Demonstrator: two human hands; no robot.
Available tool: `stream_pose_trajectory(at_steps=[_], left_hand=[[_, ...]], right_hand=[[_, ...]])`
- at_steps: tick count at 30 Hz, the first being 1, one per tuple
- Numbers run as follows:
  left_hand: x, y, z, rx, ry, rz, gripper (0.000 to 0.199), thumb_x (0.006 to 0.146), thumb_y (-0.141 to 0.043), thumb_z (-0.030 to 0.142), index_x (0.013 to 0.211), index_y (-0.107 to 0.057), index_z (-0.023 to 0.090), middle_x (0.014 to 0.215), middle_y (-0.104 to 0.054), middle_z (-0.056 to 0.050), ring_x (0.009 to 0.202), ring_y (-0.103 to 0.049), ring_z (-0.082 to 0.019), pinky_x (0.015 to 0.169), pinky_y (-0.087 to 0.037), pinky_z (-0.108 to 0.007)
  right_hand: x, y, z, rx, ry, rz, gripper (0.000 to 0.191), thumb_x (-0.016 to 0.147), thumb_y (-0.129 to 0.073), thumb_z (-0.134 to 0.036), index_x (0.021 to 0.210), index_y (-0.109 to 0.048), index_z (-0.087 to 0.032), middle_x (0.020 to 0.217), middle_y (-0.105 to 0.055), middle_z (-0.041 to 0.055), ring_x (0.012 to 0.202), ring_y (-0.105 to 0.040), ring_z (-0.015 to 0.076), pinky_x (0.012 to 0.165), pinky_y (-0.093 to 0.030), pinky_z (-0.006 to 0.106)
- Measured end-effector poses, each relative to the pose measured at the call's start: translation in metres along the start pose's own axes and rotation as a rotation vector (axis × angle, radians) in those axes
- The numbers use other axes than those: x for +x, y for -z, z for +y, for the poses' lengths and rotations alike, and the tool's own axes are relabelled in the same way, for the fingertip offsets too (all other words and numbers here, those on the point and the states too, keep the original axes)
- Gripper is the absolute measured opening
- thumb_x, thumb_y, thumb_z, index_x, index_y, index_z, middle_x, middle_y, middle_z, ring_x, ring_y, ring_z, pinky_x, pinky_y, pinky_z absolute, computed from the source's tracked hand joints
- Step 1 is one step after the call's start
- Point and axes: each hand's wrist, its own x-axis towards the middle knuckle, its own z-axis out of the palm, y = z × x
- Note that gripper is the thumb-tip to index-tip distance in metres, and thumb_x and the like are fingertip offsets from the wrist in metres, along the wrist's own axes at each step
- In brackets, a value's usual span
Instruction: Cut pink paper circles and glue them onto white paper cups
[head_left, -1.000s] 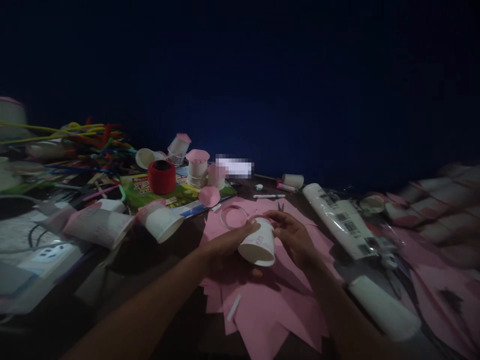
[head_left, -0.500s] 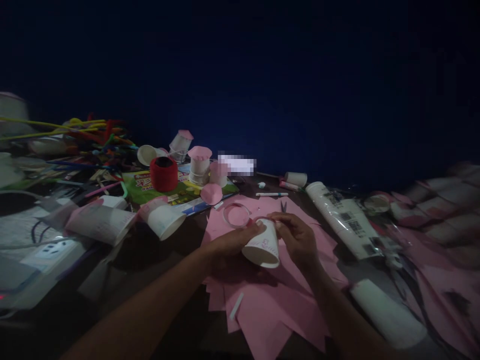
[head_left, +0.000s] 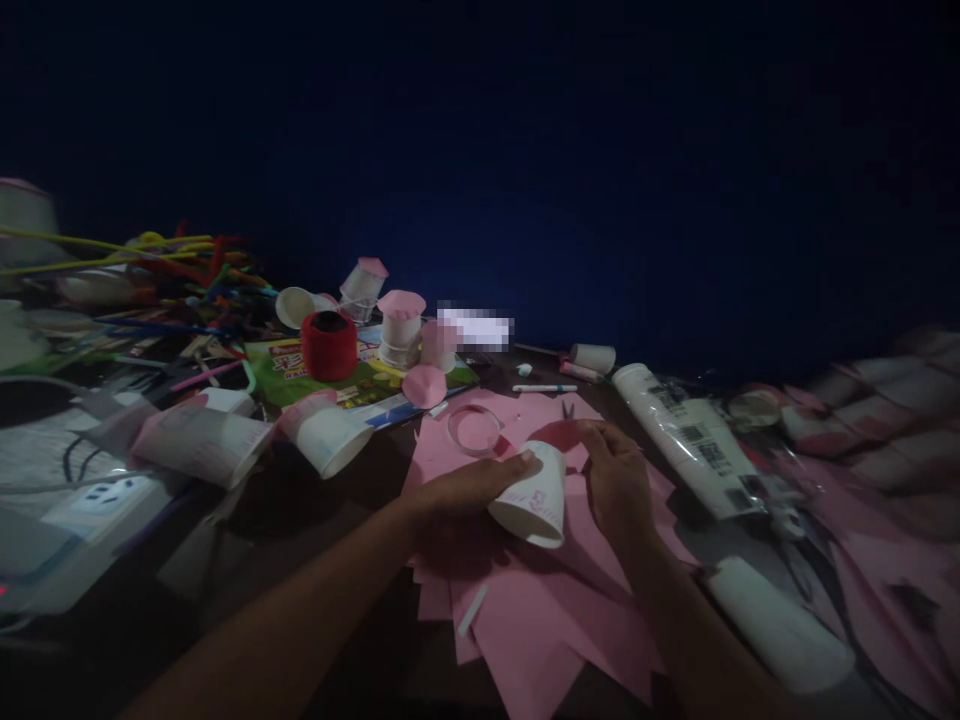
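Note:
My left hand [head_left: 474, 488] is wrapped round a white paper cup [head_left: 534, 492] with a faint pink print, its open mouth tilted down towards me. Just beyond the cup's base, my right hand [head_left: 619, 478] pinches the edge of a pink paper piece [head_left: 559, 433]; whether that piece touches the cup I cannot tell. Beneath both hands lie pink paper sheets [head_left: 525, 620] with jagged edges. A clear ring of tape [head_left: 475, 430] rests on the sheets, left of the cup. Scissors [head_left: 568, 410] show partly behind my right hand.
Left of the sheets lie paper cups with pink paper [head_left: 326, 435], a red yarn spool [head_left: 328, 346] and a power strip [head_left: 97, 505]. Bright pipe cleaners [head_left: 187, 260] are heaped at far left. To the right are a wrapped cup stack [head_left: 686, 440] and a white cylinder [head_left: 780, 625].
My right hand has moved right, away from the cup, with the pink paper piece pinched in its fingers. The cup in my left hand has shifted slightly right and down.

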Motion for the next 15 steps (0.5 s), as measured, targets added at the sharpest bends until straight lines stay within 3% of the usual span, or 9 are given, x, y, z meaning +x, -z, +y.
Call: stream_pose_trajectory(at_steps=[3,8,15], left_hand=[[0.0004,0.0012,-0.0005,0.011,-0.056,-0.007,0.045,0.074,-0.056,0.053,0.095,-0.060,0.014,0.077,-0.060,-0.006,0.069,-0.056,-0.015,0.068,-0.043,-0.028],[0.0028,0.0057,-0.0013,0.145,-0.100,0.126,0.047,0.070,-0.059,0.056,0.086,-0.062,0.012,0.080,-0.060,-0.007,0.068,-0.053,-0.014,0.064,-0.040,-0.026],[0.0051,0.0066,-0.0014,0.278,-0.108,0.176,0.047,0.070,-0.057,0.058,0.084,-0.062,0.013,0.082,-0.060,-0.006,0.070,-0.052,-0.015,0.066,-0.039,-0.027]], right_hand=[[-0.0003,0.0004,0.0014,0.033,-0.032,-0.049,0.018,0.074,-0.060,-0.035,0.072,-0.063,-0.017,0.062,-0.059,-0.0009,0.059,-0.053,0.0129,0.057,-0.043,0.026],[-0.0014,0.0040,0.0041,0.081,-0.008,-0.208,0.021,0.072,-0.061,-0.025,0.092,-0.061,-0.020,0.078,-0.061,0.0008,0.063,-0.055,0.0124,0.055,-0.045,0.024],[-0.0059,0.0063,-0.0022,-0.056,0.135,-0.296,0.010,0.074,-0.052,-0.018,0.078,-0.062,-0.020,0.085,-0.056,0.0033,0.071,-0.054,0.0148,0.053,-0.049,0.025]])
